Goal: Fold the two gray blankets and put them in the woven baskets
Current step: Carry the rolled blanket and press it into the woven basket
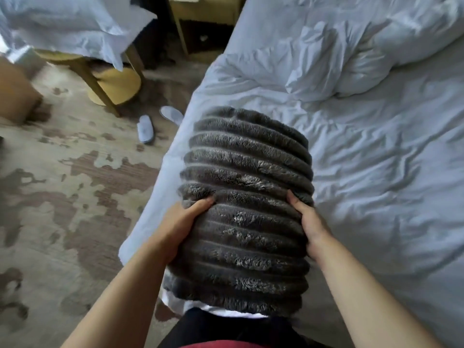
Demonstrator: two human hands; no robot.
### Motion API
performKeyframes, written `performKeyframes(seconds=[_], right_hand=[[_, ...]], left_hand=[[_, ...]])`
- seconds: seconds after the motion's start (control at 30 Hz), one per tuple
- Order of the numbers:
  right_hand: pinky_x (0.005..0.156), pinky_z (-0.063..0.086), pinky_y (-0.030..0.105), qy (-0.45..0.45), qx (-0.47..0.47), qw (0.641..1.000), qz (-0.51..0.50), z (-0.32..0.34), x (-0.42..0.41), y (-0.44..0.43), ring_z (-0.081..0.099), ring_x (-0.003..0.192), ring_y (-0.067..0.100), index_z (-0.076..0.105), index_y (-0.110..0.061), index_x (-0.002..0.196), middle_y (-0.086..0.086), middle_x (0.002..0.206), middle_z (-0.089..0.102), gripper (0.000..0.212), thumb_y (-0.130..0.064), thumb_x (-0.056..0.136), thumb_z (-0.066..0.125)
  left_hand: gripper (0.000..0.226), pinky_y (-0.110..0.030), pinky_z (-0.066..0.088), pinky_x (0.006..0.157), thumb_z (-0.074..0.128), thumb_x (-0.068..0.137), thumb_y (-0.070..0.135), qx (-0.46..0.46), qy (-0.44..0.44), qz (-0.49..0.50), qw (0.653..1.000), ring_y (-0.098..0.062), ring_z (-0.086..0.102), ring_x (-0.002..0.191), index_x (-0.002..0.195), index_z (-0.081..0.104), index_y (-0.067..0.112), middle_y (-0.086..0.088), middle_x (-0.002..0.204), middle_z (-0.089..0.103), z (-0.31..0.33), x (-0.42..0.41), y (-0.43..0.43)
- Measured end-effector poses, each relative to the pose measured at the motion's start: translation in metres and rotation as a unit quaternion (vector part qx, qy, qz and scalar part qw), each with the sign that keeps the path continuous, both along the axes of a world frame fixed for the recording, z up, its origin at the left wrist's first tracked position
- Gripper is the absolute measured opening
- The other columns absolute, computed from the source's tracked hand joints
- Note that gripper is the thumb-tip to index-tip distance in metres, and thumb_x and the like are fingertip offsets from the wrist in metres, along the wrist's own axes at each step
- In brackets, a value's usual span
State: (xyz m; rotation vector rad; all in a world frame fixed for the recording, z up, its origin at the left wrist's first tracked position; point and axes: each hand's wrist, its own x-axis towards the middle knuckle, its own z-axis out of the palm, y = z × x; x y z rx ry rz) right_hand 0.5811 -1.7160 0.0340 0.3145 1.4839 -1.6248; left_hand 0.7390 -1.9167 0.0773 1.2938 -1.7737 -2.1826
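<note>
Over the near bed edge (pixel 155 197), left hand (pixel 180 222) and right hand (pixel 311 224) clamp the folded gray ribbed blanket (pixel 246 197), fingers curled into its sides. Folding looks finished; no woven basket in view, so carrying comes next.

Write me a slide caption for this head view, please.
Left hand and right hand grip a folded gray blanket by its sides at the edge of a white-sheeted bed.

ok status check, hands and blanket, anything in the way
Left hand and right hand both grip the folded gray blanket by its sides. Blanket held over the bed edge. No woven basket in view. Two slippers left of the bed.
</note>
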Motion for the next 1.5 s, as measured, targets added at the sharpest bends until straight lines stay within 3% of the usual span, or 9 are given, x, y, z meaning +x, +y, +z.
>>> performKeyframes(seconds=[0.1, 0.27, 0.4, 0.53, 0.9, 1.07, 1.23, 1.4, 1.5], right_hand=[[0.097, 0.049, 0.048, 0.046, -0.046, 0.996, 0.064, 0.05, 0.001, -0.048, 0.069, 0.102, 0.03, 0.07, -0.029, 0.109, 0.007, 0.109, 0.073, 0.055, -0.053, 0.06, 0.08], [0.09, 0.053, 0.046, 0.118, -0.117, 0.975, 0.145, 0.13, 0.023, -0.13, 0.071, 0.097, 0.029, 0.072, -0.029, 0.104, 0.008, 0.108, 0.073, 0.06, -0.051, 0.051, 0.087], [0.09, 0.053, 0.044, 0.178, -0.155, 0.953, 0.19, 0.186, 0.066, -0.198, 0.07, 0.1, 0.026, 0.068, -0.032, 0.109, 0.004, 0.109, 0.073, 0.06, -0.052, 0.055, 0.085], [0.08, 0.056, 0.038, 0.213, -0.179, 0.932, 0.233, 0.216, 0.137, -0.272, 0.072, 0.093, 0.021, 0.065, -0.033, 0.11, 0.0, 0.104, 0.074, 0.065, -0.056, 0.053, 0.084], [0.098, 0.048, 0.048, 0.157, -0.182, 0.919, 0.313, 0.208, 0.306, -0.436, 0.068, 0.104, 0.03, 0.065, -0.021, 0.12, 0.009, 0.113, 0.071, 0.069, -0.049, 0.06, 0.083], [0.094, 0.051, 0.047, 0.132, -0.165, 0.914, 0.347, 0.205, 0.323, -0.499, 0.069, 0.101, 0.033, 0.067, -0.017, 0.117, 0.013, 0.111, 0.071, 0.073, -0.051, 0.054, 0.085], [0.072, 0.058, 0.044, 0.083, -0.189, 0.913, 0.351, 0.202, 0.326, -0.59, 0.07, 0.096, 0.036, 0.066, -0.015, 0.118, 0.017, 0.108, 0.072, 0.072, -0.045, 0.055, 0.086], [0.09, 0.053, 0.052, 0.08, -0.196, 0.909, 0.36, 0.197, 0.331, -0.715, 0.069, 0.099, 0.037, 0.062, -0.02, 0.122, 0.015, 0.111, 0.071, 0.078, -0.047, 0.054, 0.088], [0.083, 0.056, 0.049, 0.057, -0.212, 0.896, 0.387, 0.198, 0.33, -0.79, 0.07, 0.097, 0.036, 0.065, -0.023, 0.116, 0.014, 0.109, 0.072, 0.07, -0.047, 0.055, 0.088]], left_hand=[[0.049, -0.031, 0.058, 0.065, 0.078, 0.065, 0.042, -0.005, 0.042, 0.068, 0.997, -0.024, 0.073, 0.085, 0.107, 0.069, 0.018, -0.007, 0.096, 0.075, 0.045, 0.029, -0.024], [0.04, -0.044, 0.055, 0.082, 0.074, 0.068, 0.039, -0.038, 0.114, 0.171, 0.978, -0.032, 0.071, 0.092, 0.103, 0.071, 0.022, -0.012, 0.101, 0.074, 0.1, 0.084, -0.072], [0.03, -0.037, 0.056, 0.068, 0.073, 0.067, 0.037, -0.064, 0.181, 0.219, 0.957, -0.03, 0.072, 0.087, 0.095, 0.074, 0.027, -0.012, 0.099, 0.074, 0.142, 0.138, -0.116], [0.047, -0.033, 0.057, 0.062, 0.079, 0.057, 0.041, -0.086, 0.211, 0.274, 0.934, -0.029, 0.072, 0.085, 0.1, 0.072, 0.023, -0.012, 0.099, 0.074, 0.165, 0.222, -0.167], [0.038, -0.034, 0.057, 0.065, 0.076, 0.068, 0.033, -0.084, 0.217, 0.354, 0.906, -0.029, 0.071, 0.087, 0.102, 0.072, 0.017, -0.014, 0.101, 0.073, 0.169, 0.4, -0.289], [0.038, -0.034, 0.056, 0.065, 0.077, 0.068, 0.034, -0.068, 0.224, 0.365, 0.901, -0.029, 0.072, 0.088, 0.102, 0.072, 0.019, -0.014, 0.101, 0.073, 0.159, 0.419, -0.344], [0.046, -0.036, 0.057, 0.065, 0.077, 0.065, 0.039, -0.068, 0.203, 0.375, 0.902, -0.031, 0.072, 0.087, 0.105, 0.071, 0.018, -0.015, 0.101, 0.073, 0.158, 0.424, -0.43], [0.053, -0.036, 0.057, 0.066, 0.08, 0.054, 0.044, -0.096, 0.173, 0.397, 0.896, -0.032, 0.072, 0.086, 0.1, 0.073, 0.019, -0.016, 0.1, 0.073, 0.171, 0.428, -0.544], [0.055, -0.038, 0.057, 0.069, 0.082, 0.053, 0.046, -0.102, 0.16, 0.416, 0.889, -0.032, 0.071, 0.089, 0.102, 0.073, 0.022, -0.015, 0.103, 0.073, 0.178, 0.43, -0.606]])
